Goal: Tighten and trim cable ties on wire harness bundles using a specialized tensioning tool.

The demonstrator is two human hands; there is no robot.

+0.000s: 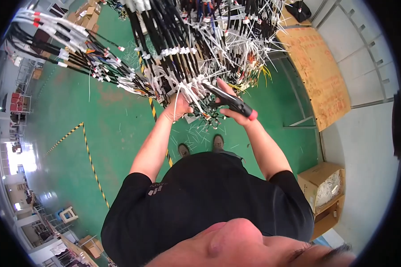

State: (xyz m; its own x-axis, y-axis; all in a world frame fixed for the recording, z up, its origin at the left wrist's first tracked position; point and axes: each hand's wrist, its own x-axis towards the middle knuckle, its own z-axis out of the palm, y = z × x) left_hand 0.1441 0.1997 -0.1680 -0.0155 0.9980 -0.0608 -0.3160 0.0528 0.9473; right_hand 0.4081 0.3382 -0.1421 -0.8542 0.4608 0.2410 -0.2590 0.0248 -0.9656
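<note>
Thick bundles of black cables with white cable ties and connectors, a wire harness [178,52], hang in front of me. At its lower end my left hand [178,108] closes on the cable ends, its fingers partly hidden behind white connectors and tie tails. My right hand [234,111] grips a black cable tie gun [231,101] with a red knob at its rear. The gun's nose points up and left into the white ties, just right of my left hand. Whether a tie sits in the nose is too small to tell.
More cable bundles [75,44] stretch out at the left. A wooden board table [318,71] stands at the right, with a cardboard box [321,182] of white scraps below it. Cut tie tails litter the green floor [116,133] near my shoes, by yellow-black tape.
</note>
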